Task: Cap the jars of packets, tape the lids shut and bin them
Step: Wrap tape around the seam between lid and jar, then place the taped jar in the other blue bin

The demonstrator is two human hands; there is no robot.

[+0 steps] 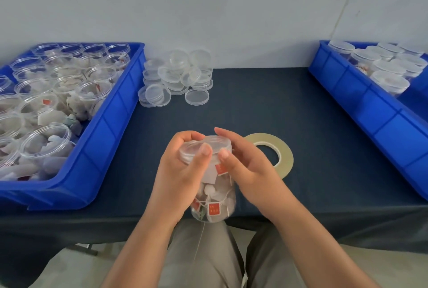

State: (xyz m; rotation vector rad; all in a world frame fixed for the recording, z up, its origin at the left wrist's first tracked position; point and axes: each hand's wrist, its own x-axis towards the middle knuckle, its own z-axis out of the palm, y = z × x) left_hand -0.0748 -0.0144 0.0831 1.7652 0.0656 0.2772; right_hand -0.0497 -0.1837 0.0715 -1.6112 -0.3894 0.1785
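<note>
A clear jar point(213, 197) of packets is held tilted over the near edge of the table point(301, 114), above the person's lap. The left hand point(178, 172) is curled round its upper part, thumb laid on the lid point(208, 146); the right hand point(250, 167) grips the lid's rim between thumb and fingers. Small red tags point(213, 209) on the packets carry white marks too small to read.

A tape roll point(284, 155) lies flat just beyond the right hand, partly hidden by it. A left bin point(111, 125), blue, holds open jars point(46, 107) of packets, and its near corner overhangs the table's front edge. A right bin point(370, 107), also blue, holds capped jars point(389, 72). Loose lids point(178, 77) are heaped by the wall beside the left bin. Bare dark cloth stretches between the two bins
</note>
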